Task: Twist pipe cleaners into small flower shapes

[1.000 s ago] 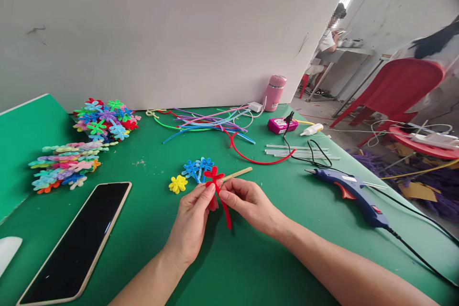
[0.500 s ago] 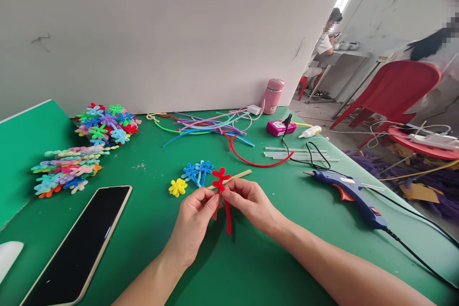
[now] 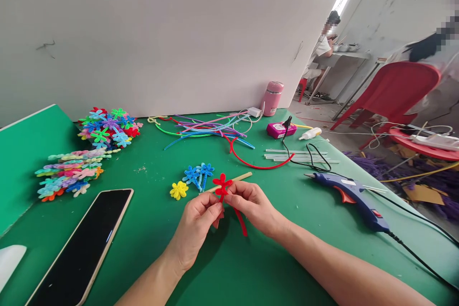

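Between my two hands is a red pipe-cleaner flower (image 3: 222, 184), its petals standing above my fingertips and a loose red tail hanging down to the right. My left hand (image 3: 201, 220) pinches it from below, thumb against fingers. The thumb and fingers of my right hand (image 3: 253, 205) are closed on its right side. Just behind lies a pale thin stick (image 3: 242, 177), partly covered by the flower and my hands. Left of it rest blue pipe-cleaner flowers (image 3: 199, 174) with stems and a yellow flower (image 3: 178, 190).
Loose pipe cleaners (image 3: 208, 126) lie at the back. On the right are a glue gun (image 3: 351, 191), clear glue sticks (image 3: 276, 155), a magenta box (image 3: 278, 129) and a pink bottle (image 3: 273, 99). Finished flowers (image 3: 107, 126) and a phone (image 3: 81, 244) are on the left. People sit beyond.
The red tail has swung to the right, and the flower's petals have turned and spread more toward me. Both hands keep their pinch, and the view has tilted slightly.
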A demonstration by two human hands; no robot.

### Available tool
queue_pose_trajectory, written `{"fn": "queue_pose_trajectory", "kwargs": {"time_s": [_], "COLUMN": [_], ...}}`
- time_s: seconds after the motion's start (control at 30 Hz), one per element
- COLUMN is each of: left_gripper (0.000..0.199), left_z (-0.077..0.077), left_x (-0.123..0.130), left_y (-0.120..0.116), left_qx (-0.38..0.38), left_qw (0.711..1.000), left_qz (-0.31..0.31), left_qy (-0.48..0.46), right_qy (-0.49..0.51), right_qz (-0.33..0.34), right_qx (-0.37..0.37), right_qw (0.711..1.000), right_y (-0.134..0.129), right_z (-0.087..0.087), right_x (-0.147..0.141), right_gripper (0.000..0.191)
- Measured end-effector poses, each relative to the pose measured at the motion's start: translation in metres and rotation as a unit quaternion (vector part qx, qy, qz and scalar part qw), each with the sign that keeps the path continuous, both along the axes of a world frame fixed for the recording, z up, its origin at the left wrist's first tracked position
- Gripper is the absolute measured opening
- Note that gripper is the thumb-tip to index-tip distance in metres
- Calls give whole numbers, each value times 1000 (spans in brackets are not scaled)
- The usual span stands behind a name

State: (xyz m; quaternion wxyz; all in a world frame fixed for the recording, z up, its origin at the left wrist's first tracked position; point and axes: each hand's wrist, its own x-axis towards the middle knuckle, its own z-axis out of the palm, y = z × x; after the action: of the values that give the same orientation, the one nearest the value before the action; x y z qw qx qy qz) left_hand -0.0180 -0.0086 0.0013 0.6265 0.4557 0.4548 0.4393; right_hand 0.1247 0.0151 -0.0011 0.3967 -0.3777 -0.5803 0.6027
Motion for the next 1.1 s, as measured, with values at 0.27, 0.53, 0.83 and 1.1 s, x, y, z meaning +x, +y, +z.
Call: {"fn": "queue_pose_trajectory", "kwargs": {"time_s": [0.27, 0.53, 0.83, 1.1], "left_gripper": [17, 11, 14, 14], "left_z": [-2, -2, 2, 4], "left_x": [1, 0, 1, 1], "left_y": [-1, 1, 3, 2], "left_qx": [-5, 2, -37, -47], "left_qw": [998, 999, 997, 995], "left_qz": [28, 26, 1, 22], "left_qy": [-64, -48, -74, -88], "right_qy": [-34, -81, -59, -63], "right_qz": [55, 50, 98, 56], "right_qx": [11, 23, 1, 7], "right_qw": [998, 995, 993, 996], "right_y": [-6, -7, -7, -4], "right_z": [0, 0, 6, -1], "right_x": [-3, -1, -1, 1], "right_gripper": [28, 22, 20, 23]}}
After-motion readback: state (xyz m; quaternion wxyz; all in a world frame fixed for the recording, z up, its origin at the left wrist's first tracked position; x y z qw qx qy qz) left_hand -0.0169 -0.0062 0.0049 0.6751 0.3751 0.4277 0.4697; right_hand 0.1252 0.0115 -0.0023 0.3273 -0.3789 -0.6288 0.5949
